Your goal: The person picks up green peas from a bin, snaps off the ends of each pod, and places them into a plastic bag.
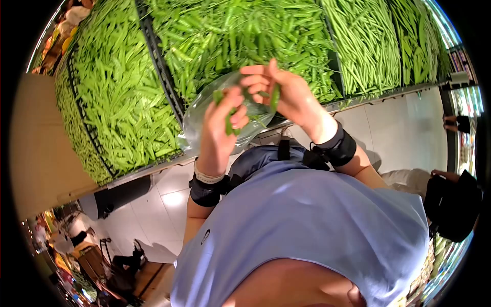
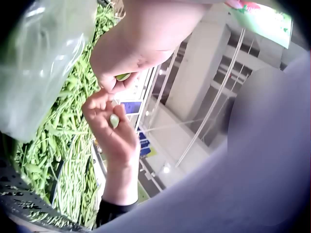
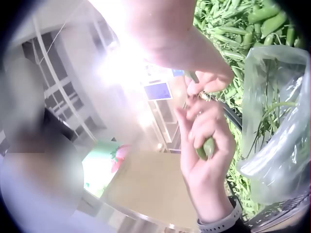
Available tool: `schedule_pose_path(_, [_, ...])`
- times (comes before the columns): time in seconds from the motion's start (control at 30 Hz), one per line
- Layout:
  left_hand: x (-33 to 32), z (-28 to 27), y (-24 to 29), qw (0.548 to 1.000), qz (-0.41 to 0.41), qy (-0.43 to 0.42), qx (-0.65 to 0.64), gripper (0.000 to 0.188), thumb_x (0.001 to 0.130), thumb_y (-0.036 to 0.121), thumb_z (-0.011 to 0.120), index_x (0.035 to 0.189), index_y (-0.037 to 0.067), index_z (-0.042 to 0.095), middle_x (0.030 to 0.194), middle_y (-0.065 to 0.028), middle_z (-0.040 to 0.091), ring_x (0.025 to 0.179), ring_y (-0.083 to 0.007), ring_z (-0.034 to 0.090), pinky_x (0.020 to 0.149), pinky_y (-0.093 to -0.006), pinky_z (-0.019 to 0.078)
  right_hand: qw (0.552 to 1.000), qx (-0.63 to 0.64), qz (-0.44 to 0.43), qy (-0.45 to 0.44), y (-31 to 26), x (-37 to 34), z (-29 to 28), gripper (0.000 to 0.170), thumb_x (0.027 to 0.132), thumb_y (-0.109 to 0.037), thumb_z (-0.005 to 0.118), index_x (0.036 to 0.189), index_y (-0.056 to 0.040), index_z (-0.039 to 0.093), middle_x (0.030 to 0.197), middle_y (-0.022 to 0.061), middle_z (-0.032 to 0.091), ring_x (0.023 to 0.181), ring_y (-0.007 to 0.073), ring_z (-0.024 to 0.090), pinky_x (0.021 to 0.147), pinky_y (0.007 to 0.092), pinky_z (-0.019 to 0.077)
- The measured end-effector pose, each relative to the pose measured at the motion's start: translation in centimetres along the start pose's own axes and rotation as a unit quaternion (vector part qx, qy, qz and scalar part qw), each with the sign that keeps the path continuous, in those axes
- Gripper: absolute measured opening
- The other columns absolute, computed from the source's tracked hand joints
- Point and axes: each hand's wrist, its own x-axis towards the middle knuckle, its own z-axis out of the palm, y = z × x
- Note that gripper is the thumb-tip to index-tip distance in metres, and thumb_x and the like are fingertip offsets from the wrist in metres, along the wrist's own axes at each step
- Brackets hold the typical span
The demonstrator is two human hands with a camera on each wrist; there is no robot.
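Note:
My left hand, with a pale watch strap on its wrist, curls its fingers round a plump green pea pod. In the right wrist view that pod pokes out of the curled fingers. My right hand faces it and holds another pea pod against its palm; the left wrist view shows this pod's pale end. The fingertips of both hands come close together. A clear plastic bag lies under the hands, with thin green stems inside.
A heap of pea pods fills the bin ahead. Flatter pods lie in the bin to the left, long green beans to the right. Black dividers separate them. A person with a black bag stands at the right.

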Motion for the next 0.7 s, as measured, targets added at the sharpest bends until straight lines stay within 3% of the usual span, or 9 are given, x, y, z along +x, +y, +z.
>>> schedule_pose_path(0.13, [2.6, 1.9, -3.3, 0.974, 0.054, -0.030, 0.218, 0.018, 0.091, 0.010, 0.059, 0.105, 0.004, 0.051, 0.078, 0.0015, 0.050, 0.053, -0.0046, 0.037, 0.047, -0.0201, 0.0292, 0.975, -0.179, -0.124, 0.051, -0.5, -0.7, 0.1, 0.059, 0.100, -0.048, 0.030, 0.130, -0.0010, 0.049, 0.125, 0.0112, 0.055, 0.109, 0.0176, 0.051, 0.096, 0.0321, 0.0373])
schedule_pose_path(0.2, [2.9, 2.8, -4.4, 0.964, 0.003, -0.054, 0.259, 0.018, 0.090, 0.009, 0.059, 0.106, 0.003, 0.051, 0.074, 0.0019, 0.049, 0.054, -0.0040, 0.039, 0.048, -0.0193, 0.0300, 0.963, -0.223, -0.140, 0.053, -1.0, -1.2, -0.6, 0.062, 0.099, -0.051, 0.029, 0.134, -0.0027, 0.045, 0.131, 0.0119, 0.051, 0.119, 0.0189, 0.047, 0.101, 0.0330, 0.0343])
schedule_pose_path(0.37, [4.6, 4.4, -6.0, 0.958, -0.027, -0.090, 0.273, 0.012, 0.092, 0.008, 0.054, 0.102, 0.002, 0.052, 0.070, 0.0025, 0.047, 0.054, -0.0044, 0.039, 0.048, -0.0195, 0.0295, 0.964, -0.220, -0.144, -0.033, -3.3, -2.4, -6.4, 0.058, 0.099, -0.048, 0.032, 0.133, -0.0036, 0.045, 0.127, 0.0148, 0.053, 0.112, 0.0212, 0.053, 0.099, 0.0349, 0.0388])
schedule_pose_path(0.43, [4.8, 5.6, -5.8, 0.966, -0.003, -0.062, 0.249, 0.008, 0.093, 0.008, 0.052, 0.098, 0.003, 0.052, 0.068, 0.0028, 0.045, 0.055, -0.0047, 0.039, 0.048, -0.0199, 0.0292, 0.926, -0.311, -0.203, 0.072, -6.0, -3.5, -9.7, 0.042, 0.095, -0.031, 0.052, 0.125, -0.0016, 0.051, 0.113, 0.0128, 0.063, 0.100, 0.0206, 0.060, 0.089, 0.0312, 0.0459])
schedule_pose_path(0.47, [4.9, 5.9, -5.8, 0.967, 0.012, -0.035, 0.252, 0.006, 0.093, 0.011, 0.051, 0.092, 0.004, 0.050, 0.066, 0.0036, 0.041, 0.055, -0.0048, 0.037, 0.048, -0.0201, 0.0276, 0.818, -0.486, -0.241, 0.192, -6.8, -4.0, -11.9, 0.032, 0.088, -0.020, 0.063, 0.115, -0.0026, 0.059, 0.101, 0.0093, 0.068, 0.090, 0.0155, 0.063, 0.078, 0.0275, 0.0491])
schedule_pose_path(0.5, [5.1, 5.7, -5.6, 0.976, 0.017, -0.039, 0.215, 0.011, 0.092, 0.014, 0.053, 0.084, 0.006, 0.050, 0.062, 0.0028, 0.041, 0.054, -0.0060, 0.038, 0.049, -0.0208, 0.0287, 0.655, -0.652, -0.239, 0.297, -7.7, -4.7, -13.0, 0.023, 0.082, -0.020, 0.067, 0.101, -0.0066, 0.065, 0.090, 0.0113, 0.069, 0.078, 0.0236, 0.067, 0.069, 0.0327, 0.0508])
schedule_pose_path(0.53, [5.3, 5.8, -5.6, 0.981, 0.025, -0.039, 0.188, 0.014, 0.091, 0.015, 0.053, 0.081, 0.008, 0.048, 0.062, 0.0026, 0.040, 0.053, -0.0067, 0.037, 0.049, -0.0211, 0.0281, 0.585, -0.715, -0.232, 0.304, -7.5, -4.4, -16.6, 0.023, 0.079, -0.020, 0.069, 0.098, -0.0086, 0.066, 0.091, 0.0147, 0.067, 0.079, 0.0309, 0.065, 0.066, 0.0364, 0.0504])
schedule_pose_path(0.63, [6.1, 6.0, -6.3, 0.993, 0.038, -0.014, 0.115, 0.020, 0.090, 0.015, 0.053, 0.074, 0.009, 0.044, 0.061, 0.0023, 0.039, 0.052, -0.0079, 0.038, 0.048, -0.0216, 0.0279, 0.516, -0.801, -0.118, 0.279, -6.8, -4.2, -21.1, 0.017, 0.077, -0.021, 0.068, 0.091, -0.0113, 0.069, 0.081, 0.0132, 0.067, 0.073, 0.0312, 0.065, 0.061, 0.0380, 0.0500])
schedule_pose_path(0.7, [5.9, 6.5, -6.7, 0.993, 0.048, 0.009, 0.109, 0.022, 0.089, 0.016, 0.054, 0.071, 0.009, 0.043, 0.060, 0.0020, 0.039, 0.051, -0.0085, 0.039, 0.047, -0.0219, 0.0281, 0.514, -0.797, -0.129, 0.290, -6.2, -3.7, -22.3, 0.013, 0.078, -0.021, 0.067, 0.086, -0.0114, 0.069, 0.079, 0.0115, 0.067, 0.071, 0.0302, 0.065, 0.061, 0.0377, 0.0497])
